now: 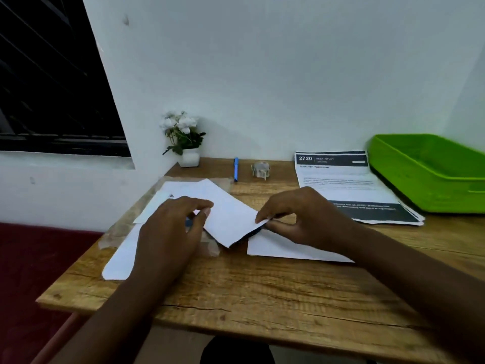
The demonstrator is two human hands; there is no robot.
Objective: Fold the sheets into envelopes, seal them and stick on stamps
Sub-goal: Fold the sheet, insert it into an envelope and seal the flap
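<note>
**While both hands hold the folded sheet, its long axis runs slantwise between them**

As the view looks down over the wooden desk (236,290), the nearest things are the two forearms, which come in from the lower corners and meet over the middle of the desk. Between them lies the folded sheet (228,214), lifted a little at its near right corner, with a dark printed underside showing there. Its long axis runs from far left to near right, so each hand stands at one end and neither is plainly nearer.

Left hand (173,227): knuckles up, fingers curled, thumb and forefinger pinching the left edge of the folded sheet.

Right hand (301,219): turned slightly inward, thumb above and fingers beneath, pinching the near right corner.

Judgement: the folding step is in hand; sealing and stamping are not yet done. The next crease probably turns on the right-hand corner.

Under the right wrist lies a white envelope (286,248), flat on the desk. Under the left hand lie loose white papers (120,256) on a clear plastic sleeve (115,232).

Farther back stand a blue pen (236,169), a tape roll (261,170) and a small flower pot (189,157) against the wall. Far right lies a stack of printed sheets (349,187), just beside a green tray (430,174).
</note>
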